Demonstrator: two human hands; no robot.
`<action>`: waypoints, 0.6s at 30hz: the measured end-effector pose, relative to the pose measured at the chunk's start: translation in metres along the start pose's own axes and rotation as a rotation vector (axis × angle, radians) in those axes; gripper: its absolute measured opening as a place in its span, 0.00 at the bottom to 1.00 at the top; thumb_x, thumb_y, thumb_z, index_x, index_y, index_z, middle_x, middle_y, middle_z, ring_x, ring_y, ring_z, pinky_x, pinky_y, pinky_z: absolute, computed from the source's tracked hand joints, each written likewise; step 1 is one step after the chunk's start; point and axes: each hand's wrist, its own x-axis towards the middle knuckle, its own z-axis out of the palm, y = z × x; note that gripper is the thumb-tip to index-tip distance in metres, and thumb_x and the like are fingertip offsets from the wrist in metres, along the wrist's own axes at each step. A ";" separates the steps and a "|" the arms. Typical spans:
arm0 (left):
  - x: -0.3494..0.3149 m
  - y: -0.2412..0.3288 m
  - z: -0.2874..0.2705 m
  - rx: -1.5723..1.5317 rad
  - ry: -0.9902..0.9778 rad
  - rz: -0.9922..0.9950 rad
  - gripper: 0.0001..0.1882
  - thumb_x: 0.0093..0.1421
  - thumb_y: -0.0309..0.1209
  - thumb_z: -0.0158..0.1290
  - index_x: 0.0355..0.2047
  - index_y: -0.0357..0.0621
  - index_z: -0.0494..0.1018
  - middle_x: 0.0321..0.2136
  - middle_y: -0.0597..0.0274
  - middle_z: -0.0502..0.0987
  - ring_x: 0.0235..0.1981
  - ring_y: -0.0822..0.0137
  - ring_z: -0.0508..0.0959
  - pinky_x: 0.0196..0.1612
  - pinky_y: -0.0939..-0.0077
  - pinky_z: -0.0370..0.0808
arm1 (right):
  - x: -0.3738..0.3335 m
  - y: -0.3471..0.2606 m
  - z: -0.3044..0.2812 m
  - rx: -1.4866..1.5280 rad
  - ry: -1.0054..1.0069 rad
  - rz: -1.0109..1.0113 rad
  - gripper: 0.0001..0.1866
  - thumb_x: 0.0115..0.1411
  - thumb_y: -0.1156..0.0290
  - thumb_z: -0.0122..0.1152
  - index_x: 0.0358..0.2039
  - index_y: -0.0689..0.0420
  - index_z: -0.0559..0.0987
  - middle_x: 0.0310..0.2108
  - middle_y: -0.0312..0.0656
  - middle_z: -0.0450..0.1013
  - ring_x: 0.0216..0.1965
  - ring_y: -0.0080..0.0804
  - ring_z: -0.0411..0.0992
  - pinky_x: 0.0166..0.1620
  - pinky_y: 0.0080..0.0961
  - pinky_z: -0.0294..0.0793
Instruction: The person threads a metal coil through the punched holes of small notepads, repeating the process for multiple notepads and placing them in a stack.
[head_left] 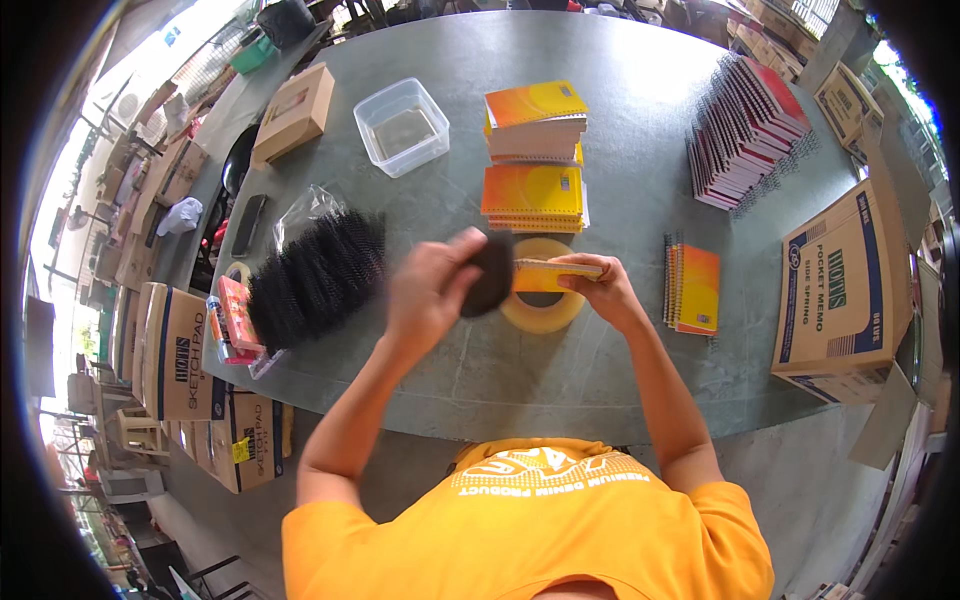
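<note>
My left hand (425,290), blurred by motion, is closed on a dark, flat, rounded piece (490,277) whose kind I cannot make out. That piece is at the left end of a small orange-yellow notepad (550,272). My right hand (608,288) pinches the notepad's other end, holding it edge-on over a wide roll of yellowish tape (545,320) on the table. Just beyond lie stacked orange-yellow notepads (533,190), with a taller pile of notepads (540,105) behind them. A few orange spiral notepads (697,288) stand to the right of my right hand.
Black spiral binding coils (318,272) lie in a heap at left on the grey table (620,385). A clear plastic tub (402,130) and a cardboard box (293,115) sit farther back. Red spiral notebooks (745,135) pile up at far right, near an open carton (838,285).
</note>
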 end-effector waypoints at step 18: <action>0.000 0.005 0.035 0.278 0.048 0.290 0.13 0.53 0.30 0.57 0.36 0.39 0.67 0.32 0.50 0.73 0.34 0.50 0.75 0.34 0.62 0.72 | -0.006 0.000 0.001 -0.060 -0.057 -0.056 0.13 0.53 0.81 0.63 0.40 0.62 0.79 0.38 0.36 0.77 0.39 0.19 0.71 0.45 0.18 0.71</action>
